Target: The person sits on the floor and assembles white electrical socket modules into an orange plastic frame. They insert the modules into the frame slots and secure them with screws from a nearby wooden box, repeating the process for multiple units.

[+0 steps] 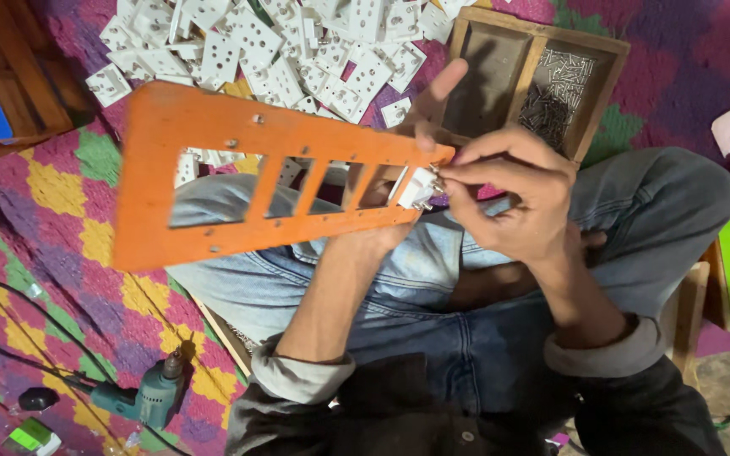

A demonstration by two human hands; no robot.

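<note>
Fitting a small white plastic switch (418,187) into the long orange cut-out panel (255,181).
Left hand (420,118) is gripping the panel's end; right hand (513,198) is pinching the switch there, likely needing squarer seating.

the person wears faded light-blue jeans (483,329) and a dark, near-black jacket (399,405); pale grey-green cuffs are rolled on both forearms, and the left hand (399,211) and right hand (517,198) are bare.
</note>
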